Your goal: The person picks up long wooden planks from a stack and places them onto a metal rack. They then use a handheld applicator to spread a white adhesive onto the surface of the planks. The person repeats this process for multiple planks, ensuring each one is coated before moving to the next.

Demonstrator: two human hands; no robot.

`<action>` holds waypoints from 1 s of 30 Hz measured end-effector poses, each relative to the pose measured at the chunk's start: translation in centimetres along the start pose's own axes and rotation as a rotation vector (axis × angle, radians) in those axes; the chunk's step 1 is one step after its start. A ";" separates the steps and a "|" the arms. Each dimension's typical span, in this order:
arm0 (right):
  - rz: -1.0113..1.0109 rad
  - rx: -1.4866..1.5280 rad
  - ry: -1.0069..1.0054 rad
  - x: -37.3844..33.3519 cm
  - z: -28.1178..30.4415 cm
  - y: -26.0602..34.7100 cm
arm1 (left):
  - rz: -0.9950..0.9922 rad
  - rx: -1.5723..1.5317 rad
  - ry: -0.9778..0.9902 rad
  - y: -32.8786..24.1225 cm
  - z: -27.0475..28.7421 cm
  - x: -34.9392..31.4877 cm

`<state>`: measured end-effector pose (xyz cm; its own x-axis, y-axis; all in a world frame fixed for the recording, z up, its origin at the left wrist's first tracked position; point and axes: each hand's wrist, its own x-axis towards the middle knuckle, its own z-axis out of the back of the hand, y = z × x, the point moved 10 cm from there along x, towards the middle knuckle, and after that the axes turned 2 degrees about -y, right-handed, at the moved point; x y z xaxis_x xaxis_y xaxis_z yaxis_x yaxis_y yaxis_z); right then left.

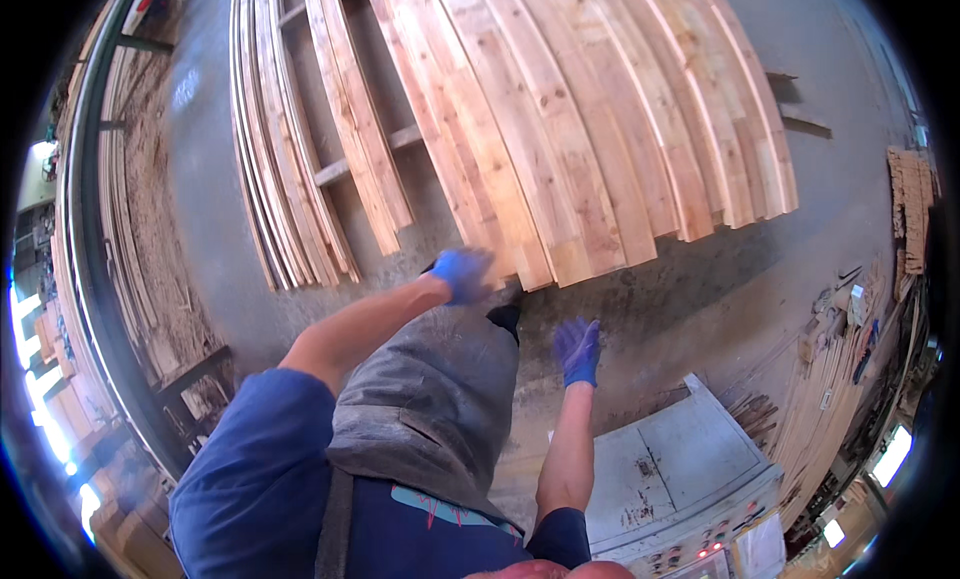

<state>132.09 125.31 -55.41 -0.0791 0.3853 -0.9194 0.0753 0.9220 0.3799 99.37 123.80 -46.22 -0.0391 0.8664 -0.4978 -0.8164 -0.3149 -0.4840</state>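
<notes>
Long wooden boards (560,129) lie side by side in a wide layer ahead of me, their near ends uneven. My left hand (465,276), in a blue glove, is by the near end of the boards at the layer's left part. Motion smears its fingers, so I cannot tell whether it touches wood. My right hand (578,351), gloved in blue too, hangs over the floor short of the board ends, fingers apart and nothing in it. A narrow pair of boards (355,119) lies left of the wide layer, and several thin strips (285,159) lie farther left.
Crosswise wooden supports (332,172) show beneath the boards. At the lower right stands a grey metal cabinet (690,449) with buttons and lights. A long rail (90,219) runs along the left, with long strips (125,209) beside it. Tools and wood pieces (840,329) lie on the right.
</notes>
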 end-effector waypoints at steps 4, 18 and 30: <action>0.063 0.163 -0.002 5.0 -1.5 0.9 | -0.089 0.082 0.057 -1.5 -1.6 7.6; 0.086 0.137 -0.221 10.9 -3.9 -0.5 | -0.148 -0.015 0.076 3.4 -5.5 12.0; -0.128 0.099 -0.190 20.6 3.0 -7.9 | 0.714 -0.805 0.150 13.9 -13.1 9.3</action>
<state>132.84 125.84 -77.69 0.0937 0.2424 -0.9656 0.1748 0.9508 0.2557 95.22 122.39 -67.06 -0.2397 0.3430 -0.9082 -0.0138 -0.9366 -0.3501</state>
